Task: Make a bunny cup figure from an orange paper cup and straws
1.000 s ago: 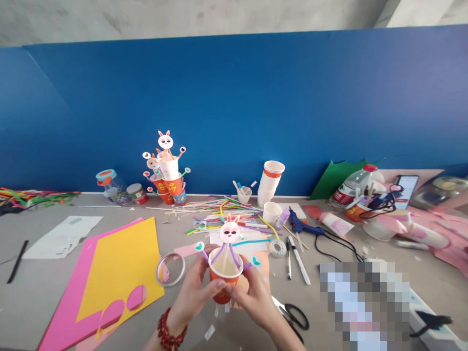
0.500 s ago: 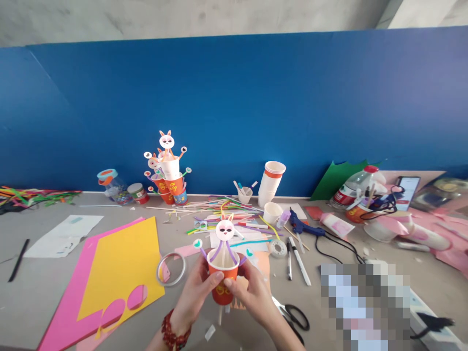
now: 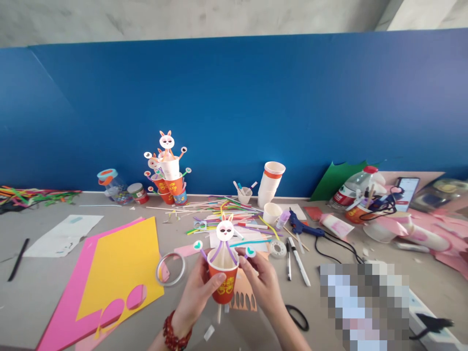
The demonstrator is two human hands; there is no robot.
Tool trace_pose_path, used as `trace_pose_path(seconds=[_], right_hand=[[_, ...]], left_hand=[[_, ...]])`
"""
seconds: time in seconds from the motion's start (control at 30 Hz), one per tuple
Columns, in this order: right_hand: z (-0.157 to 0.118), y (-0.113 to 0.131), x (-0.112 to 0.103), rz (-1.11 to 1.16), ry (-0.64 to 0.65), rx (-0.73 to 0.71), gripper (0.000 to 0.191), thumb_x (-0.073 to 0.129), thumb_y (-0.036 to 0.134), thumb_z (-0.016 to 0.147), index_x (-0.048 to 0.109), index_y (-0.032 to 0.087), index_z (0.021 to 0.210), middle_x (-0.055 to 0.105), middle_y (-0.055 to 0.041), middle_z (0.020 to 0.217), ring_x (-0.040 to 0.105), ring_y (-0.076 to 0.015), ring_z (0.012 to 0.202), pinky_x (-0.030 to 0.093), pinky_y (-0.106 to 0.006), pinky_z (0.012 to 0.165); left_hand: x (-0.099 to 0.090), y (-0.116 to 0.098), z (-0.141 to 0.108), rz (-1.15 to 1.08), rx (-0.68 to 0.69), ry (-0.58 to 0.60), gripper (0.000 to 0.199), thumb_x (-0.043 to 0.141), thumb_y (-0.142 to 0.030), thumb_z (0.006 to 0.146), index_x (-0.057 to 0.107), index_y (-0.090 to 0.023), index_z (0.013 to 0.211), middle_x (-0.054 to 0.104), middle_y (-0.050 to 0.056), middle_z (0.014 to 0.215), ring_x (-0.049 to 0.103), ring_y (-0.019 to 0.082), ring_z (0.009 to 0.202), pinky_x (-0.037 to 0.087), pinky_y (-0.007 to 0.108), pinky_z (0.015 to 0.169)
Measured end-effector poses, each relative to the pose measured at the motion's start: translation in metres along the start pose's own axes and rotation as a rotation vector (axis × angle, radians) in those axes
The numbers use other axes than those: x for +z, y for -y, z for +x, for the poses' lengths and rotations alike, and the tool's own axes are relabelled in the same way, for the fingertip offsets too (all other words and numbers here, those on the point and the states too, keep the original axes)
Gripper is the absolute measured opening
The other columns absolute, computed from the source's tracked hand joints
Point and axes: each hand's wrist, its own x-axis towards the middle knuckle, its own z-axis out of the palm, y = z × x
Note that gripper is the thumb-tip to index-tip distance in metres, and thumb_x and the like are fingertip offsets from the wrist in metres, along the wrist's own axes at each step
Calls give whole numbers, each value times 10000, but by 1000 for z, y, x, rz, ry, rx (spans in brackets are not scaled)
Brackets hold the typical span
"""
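Observation:
A red paper cup (image 3: 224, 287) with gold print stands upright in my left hand (image 3: 199, 285), whose thumb lies across its front. Out of the cup rises a white rabbit face (image 3: 224, 230) with pink ears, joined to purple strips. Two strips bend over the rim, each ending in a white disc with a green heart: a left disc (image 3: 198, 245) and a right disc (image 3: 250, 251). My right hand (image 3: 261, 278) pinches the right purple strip just below its disc, at the cup's rim. A thin pale stick (image 3: 219, 313) pokes out below the cup.
Yellow card (image 3: 120, 263) and a tape roll (image 3: 170, 268) lie left. Scissors (image 3: 298, 317), pens (image 3: 299, 262) and a blue glue gun (image 3: 305, 226) lie right. Behind are scattered sticks (image 3: 219, 209), stacked cups (image 3: 270, 183) and finished rabbit cups (image 3: 171, 170).
My right hand has shifted from the cup's front to the right purple strip at the rim. The right disc stands clearer and a little higher. My left hand keeps the cup in place.

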Motion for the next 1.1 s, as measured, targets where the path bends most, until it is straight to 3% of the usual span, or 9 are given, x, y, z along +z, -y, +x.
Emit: trace_pose_path(seconds=[0.23, 0.63, 0.73, 0.83, 1.0, 1.1], right_hand=[[-3, 5, 1, 99, -160, 25, 295, 645, 457, 881, 684, 167, 914, 693, -68, 753, 648, -208, 692, 545, -300, 640], [3, 14, 4, 144, -237, 5, 281, 641, 440, 883, 619, 184, 768, 598, -23, 696, 562, -160, 621, 486, -262, 572], [4, 10, 3, 108, -172, -13, 244, 641, 425, 888, 642, 186, 938, 628, -33, 765, 593, -175, 680, 510, -278, 629], [1, 5, 5, 114, -32, -15, 369, 632, 438, 892, 577, 195, 1164, 642, -38, 840, 608, -179, 721, 530, -291, 666], [-12, -1, 18, 201, 208, 72, 418, 640, 452, 891, 564, 191, 1208, 652, -96, 1078, 642, -194, 841, 550, -321, 743], [-17, 0, 25, 241, 269, 99, 441, 690, 442, 863, 572, 194, 1208, 660, -103, 1123, 656, -214, 902, 547, -349, 797]], left_hand=[[-3, 7, 0, 35, -6, -66, 512, 763, -361, 776, 575, -214, 1229, 661, 118, 1243, 631, 304, 1121, 521, 393, 939], [1, 1, -1, 30, 15, -56, 559, 768, -353, 763, 546, -212, 1256, 675, 125, 1201, 639, 309, 1099, 521, 418, 931], [1, 0, -1, 21, 16, -71, 506, 769, -368, 763, 577, -201, 1201, 683, 127, 1181, 651, 305, 1068, 532, 402, 909], [-1, -1, 1, -1, 30, -93, 496, 749, -374, 787, 569, -205, 1217, 676, 120, 1200, 641, 295, 1091, 521, 390, 931], [-2, -3, 6, -35, 10, -160, 430, 733, -388, 799, 601, -188, 1156, 694, 109, 1146, 651, 279, 1049, 532, 378, 894], [0, -5, 9, -45, 0, -174, 431, 745, -386, 787, 605, -194, 1147, 700, 95, 1118, 660, 266, 1015, 541, 365, 859]])
